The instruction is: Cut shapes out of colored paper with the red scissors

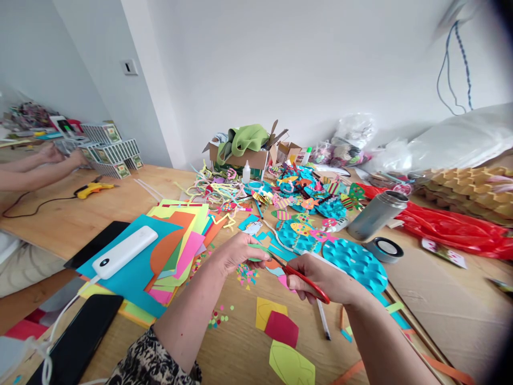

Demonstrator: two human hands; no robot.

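Observation:
My left hand (240, 253) pinches a small piece of green paper (258, 249) above the middle of the table. My right hand (313, 275) is closed round the red handles of a pair of scissors (323, 294), whose blades point left toward the green paper. Below my hands on the wood lie a yellow paper piece (262, 312), a dark red one (281, 329) and a lime one with a drawn outline (292, 364). Small colourful confetti (247, 274) is scattered under my left wrist. Where the blades meet the paper is too small to tell.
Stacked coloured paper (116, 280) with a white power bank (125, 252) lies at left. Paper fish and blue discs (355, 262) spread behind my hands, beside a steel bottle (377, 215). Another person's hands touch stacked boxes at far left, near a yellow glue gun (94, 189).

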